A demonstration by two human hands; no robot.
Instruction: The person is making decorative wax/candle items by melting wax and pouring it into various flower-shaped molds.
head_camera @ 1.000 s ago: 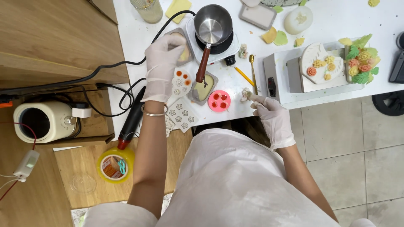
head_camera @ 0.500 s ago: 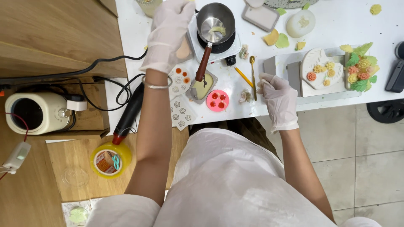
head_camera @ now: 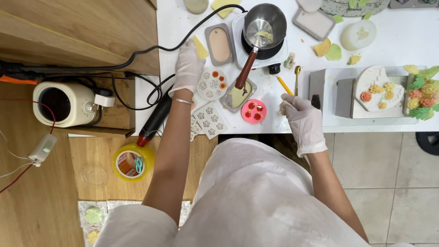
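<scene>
My left hand [head_camera: 190, 67], in a white glove, lies flat on the white table [head_camera: 402, 41], its fingertips at a yellow wax wedge [head_camera: 200, 47] and its side next to a round white mold [head_camera: 211, 84] with orange fillings. My right hand [head_camera: 302, 116], also gloved, pinches a small pale lump [head_camera: 283, 108] near the table's front edge, just right of a pink round mold [head_camera: 254, 111]. Between my hands sits a small rectangular mold [head_camera: 238, 96] of greenish wax. Over it reaches the wooden handle of a steel saucepan [head_camera: 265, 23] standing on a white hot plate [head_camera: 274, 57].
A yellow pencil [head_camera: 284, 85] and gold spoon [head_camera: 297, 75] lie by my right hand. A white block with wax flowers [head_camera: 379, 89] stands at the right. A black heat gun [head_camera: 155, 120], cables, a cream appliance [head_camera: 59, 103] and a yellow tub [head_camera: 132, 161] crowd the left.
My left hand has come down from beside the saucepan to the round white mold. My right hand has drawn back toward the table's front edge with the small lump.
</scene>
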